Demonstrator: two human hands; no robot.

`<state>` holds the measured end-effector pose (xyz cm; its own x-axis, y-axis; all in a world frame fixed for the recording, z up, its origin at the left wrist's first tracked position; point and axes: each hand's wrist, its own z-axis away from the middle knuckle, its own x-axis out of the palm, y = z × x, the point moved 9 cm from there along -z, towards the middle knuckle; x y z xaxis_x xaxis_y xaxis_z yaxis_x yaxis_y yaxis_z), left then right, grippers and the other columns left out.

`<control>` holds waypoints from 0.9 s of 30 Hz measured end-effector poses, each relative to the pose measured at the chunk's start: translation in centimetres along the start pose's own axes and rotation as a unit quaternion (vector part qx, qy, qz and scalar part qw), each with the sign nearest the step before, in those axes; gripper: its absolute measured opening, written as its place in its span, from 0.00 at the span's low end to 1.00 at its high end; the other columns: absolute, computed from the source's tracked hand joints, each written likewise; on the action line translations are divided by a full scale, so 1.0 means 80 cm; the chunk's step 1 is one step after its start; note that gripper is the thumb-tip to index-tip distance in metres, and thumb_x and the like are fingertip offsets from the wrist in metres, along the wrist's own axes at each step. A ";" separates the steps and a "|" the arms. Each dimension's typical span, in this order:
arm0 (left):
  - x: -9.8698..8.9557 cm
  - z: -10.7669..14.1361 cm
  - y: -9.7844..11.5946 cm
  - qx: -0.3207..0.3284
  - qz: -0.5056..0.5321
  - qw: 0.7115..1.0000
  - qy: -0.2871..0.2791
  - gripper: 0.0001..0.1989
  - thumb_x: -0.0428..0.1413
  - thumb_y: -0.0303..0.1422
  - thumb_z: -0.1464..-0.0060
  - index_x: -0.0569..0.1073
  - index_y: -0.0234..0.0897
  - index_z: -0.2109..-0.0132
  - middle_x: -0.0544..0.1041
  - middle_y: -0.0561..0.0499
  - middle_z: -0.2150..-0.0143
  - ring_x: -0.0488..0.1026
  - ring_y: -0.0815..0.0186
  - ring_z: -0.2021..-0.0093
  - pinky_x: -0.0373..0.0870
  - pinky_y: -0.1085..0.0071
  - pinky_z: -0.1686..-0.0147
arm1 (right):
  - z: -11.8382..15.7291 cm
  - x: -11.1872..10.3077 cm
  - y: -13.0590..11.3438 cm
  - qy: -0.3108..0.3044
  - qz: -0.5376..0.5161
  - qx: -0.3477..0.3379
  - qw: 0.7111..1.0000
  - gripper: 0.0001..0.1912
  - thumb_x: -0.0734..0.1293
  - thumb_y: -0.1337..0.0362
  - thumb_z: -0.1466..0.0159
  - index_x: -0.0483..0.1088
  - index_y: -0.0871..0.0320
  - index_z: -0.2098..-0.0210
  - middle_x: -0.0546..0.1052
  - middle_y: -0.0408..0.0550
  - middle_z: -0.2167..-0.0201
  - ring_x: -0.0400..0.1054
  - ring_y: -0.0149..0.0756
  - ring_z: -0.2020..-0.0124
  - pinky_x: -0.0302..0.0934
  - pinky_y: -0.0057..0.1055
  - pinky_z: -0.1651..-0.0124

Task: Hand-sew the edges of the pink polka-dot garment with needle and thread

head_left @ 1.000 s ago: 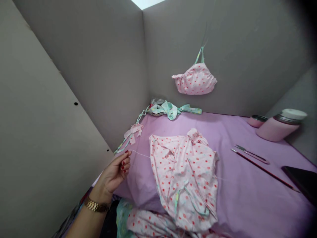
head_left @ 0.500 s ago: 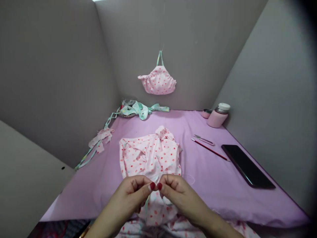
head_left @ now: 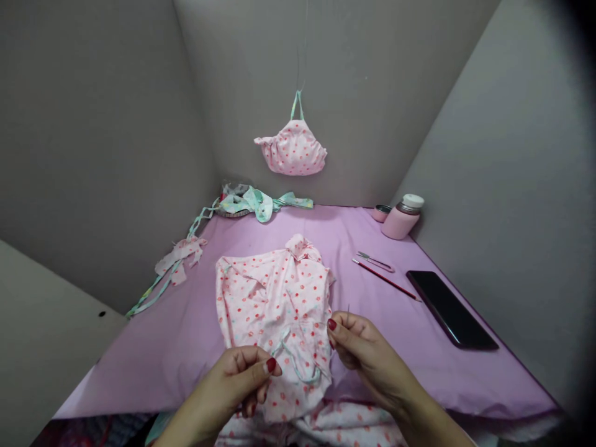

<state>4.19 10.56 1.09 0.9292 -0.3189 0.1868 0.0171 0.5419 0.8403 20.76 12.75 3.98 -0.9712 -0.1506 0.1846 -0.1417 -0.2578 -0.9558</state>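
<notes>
My right hand [head_left: 361, 341] is closed in a pinch on a sewing needle [head_left: 348, 310], whose thin dark shaft rises above the fingers. My left hand [head_left: 246, 379] also pinches, thumb against forefinger; whatever is between them is too small to make out, though thread may be there. Beneath both hands lies a pink dotted cloth [head_left: 274, 292], with a bunched knot of fabric at its far end. On the cloth, beside my left fingertips, a narrow pale green strip [head_left: 298, 366] curls in a loop.
Right of the cloth lie small thread snips [head_left: 379, 264], a red pencil [head_left: 386, 279] and a black phone [head_left: 451, 310]. A pink jar [head_left: 401, 220] stands behind them. Green fabric strips [head_left: 261, 202] and pink scraps [head_left: 181, 254] lie at left. A dotted cloth pouch [head_left: 295, 149] hangs ahead.
My hands, fingertips together before, have moved apart: the right goes right and slightly up, the left a little left and down. The needle now shows above my right hand. The view has shifted slightly.
</notes>
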 end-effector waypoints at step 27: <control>0.015 0.053 0.079 0.291 -0.381 0.869 0.123 0.07 0.57 0.35 0.49 0.78 0.42 0.62 0.76 0.45 0.67 0.69 0.58 0.64 0.59 0.68 0.64 | 0.015 0.055 0.012 -0.086 0.115 -0.005 0.990 0.16 0.65 0.54 0.43 0.64 0.62 0.74 0.59 0.39 0.80 0.50 0.25 0.78 0.44 0.22 0.75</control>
<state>3.82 10.31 8.79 0.7816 -0.1974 -0.5917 0.5399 -0.2610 0.8002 16.56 10.68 4.14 -0.9312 -0.3646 -0.0029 0.0772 -0.1892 -0.9789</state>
